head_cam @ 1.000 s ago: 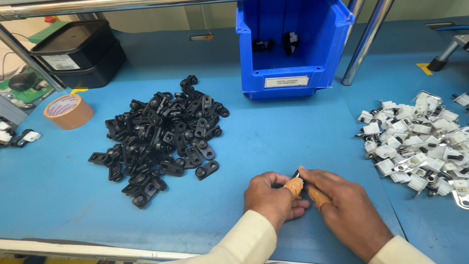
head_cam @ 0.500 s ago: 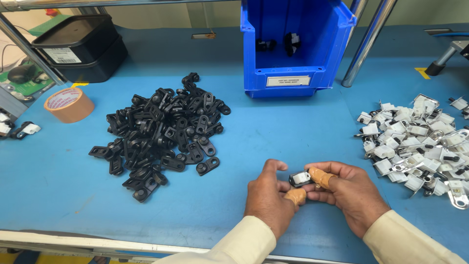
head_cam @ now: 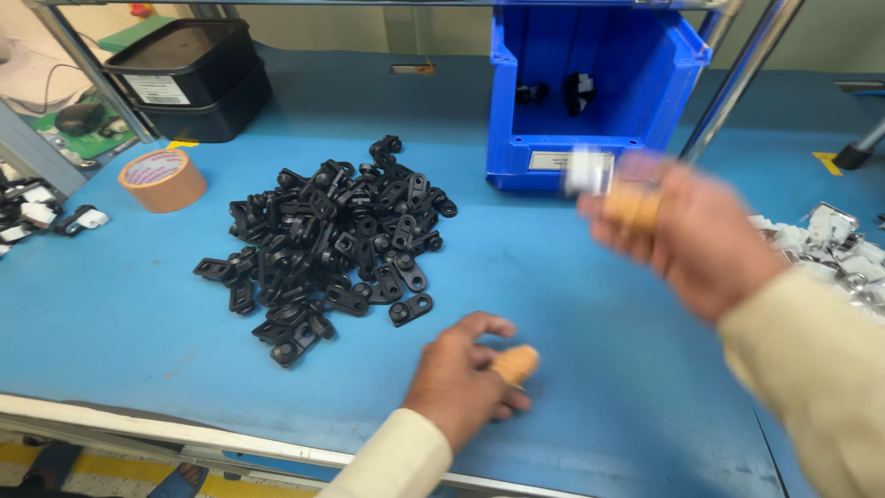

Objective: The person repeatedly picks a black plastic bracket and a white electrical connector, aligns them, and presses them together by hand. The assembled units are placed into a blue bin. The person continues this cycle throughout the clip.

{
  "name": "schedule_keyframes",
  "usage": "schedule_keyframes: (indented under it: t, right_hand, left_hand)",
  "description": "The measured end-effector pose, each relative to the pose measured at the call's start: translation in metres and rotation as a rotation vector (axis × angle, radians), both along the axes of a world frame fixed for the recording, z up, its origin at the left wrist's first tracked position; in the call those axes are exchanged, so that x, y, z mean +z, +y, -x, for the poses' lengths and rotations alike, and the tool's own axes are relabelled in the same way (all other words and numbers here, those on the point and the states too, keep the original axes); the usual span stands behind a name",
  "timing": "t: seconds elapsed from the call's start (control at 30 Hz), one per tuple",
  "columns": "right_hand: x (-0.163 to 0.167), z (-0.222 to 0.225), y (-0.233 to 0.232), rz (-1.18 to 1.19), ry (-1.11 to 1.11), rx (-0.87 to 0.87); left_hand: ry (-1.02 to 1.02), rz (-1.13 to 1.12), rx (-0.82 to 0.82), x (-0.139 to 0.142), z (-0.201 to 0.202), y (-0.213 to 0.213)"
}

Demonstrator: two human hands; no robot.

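Resting low on the blue table (head_cam: 590, 304), knuckles up and fingers loosely curled, the left hand (head_cam: 461, 378), with a tan rubber cot over one fingertip (head_cam: 516, 364) and nothing gripped in it. Raised well above the table and blurred, the right hand (head_cam: 687, 235), fingers closed round a small white part (head_cam: 588, 171) pinched at the tips, tan cots on those fingers too; finer detail of the part lost in the blur. Just in front of the blue bin (head_cam: 599, 92), that white part, at the height of the bin's front lip. Inside the bin, a couple of small dark pieces (head_cam: 558, 92) on its floor. Left of both hands, a heap of black plastic brackets (head_cam: 336, 235), the nearest bracket lying just beyond the left hand, not touching it. At the right edge, partly hidden behind the cream sleeve (head_cam: 811, 369), a pile of white parts (head_cam: 834, 254). Far left, a roll of brown tape (head_cam: 162, 179) lying flat, and behind it two stacked black trays (head_cam: 189, 78).
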State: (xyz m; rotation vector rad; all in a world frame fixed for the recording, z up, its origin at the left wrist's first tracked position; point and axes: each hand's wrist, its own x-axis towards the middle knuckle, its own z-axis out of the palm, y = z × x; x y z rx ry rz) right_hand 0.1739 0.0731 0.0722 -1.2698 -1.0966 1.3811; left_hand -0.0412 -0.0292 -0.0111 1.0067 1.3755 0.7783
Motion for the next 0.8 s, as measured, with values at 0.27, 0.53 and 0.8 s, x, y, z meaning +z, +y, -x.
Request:
schedule_keyframes:
  t: [0.27,0.53,0.8]
  right_hand:
    - [-0.058,0.004,-0.027,0.021,-0.219,0.086]
    - [-0.12,0.016,-0.1,0.119,-0.288,0.003]
    - [-0.124,0.013,-0.102,0.121,-0.293,0.025]
  left_hand:
    - [0.377,-0.131,0.283,-0.001,0.063,0.005]
    - [0.645,-0.156,0.356,0.01,0.079,0.007]
    - [1.017,-0.183,0.213,0.02,0.069,0.02]
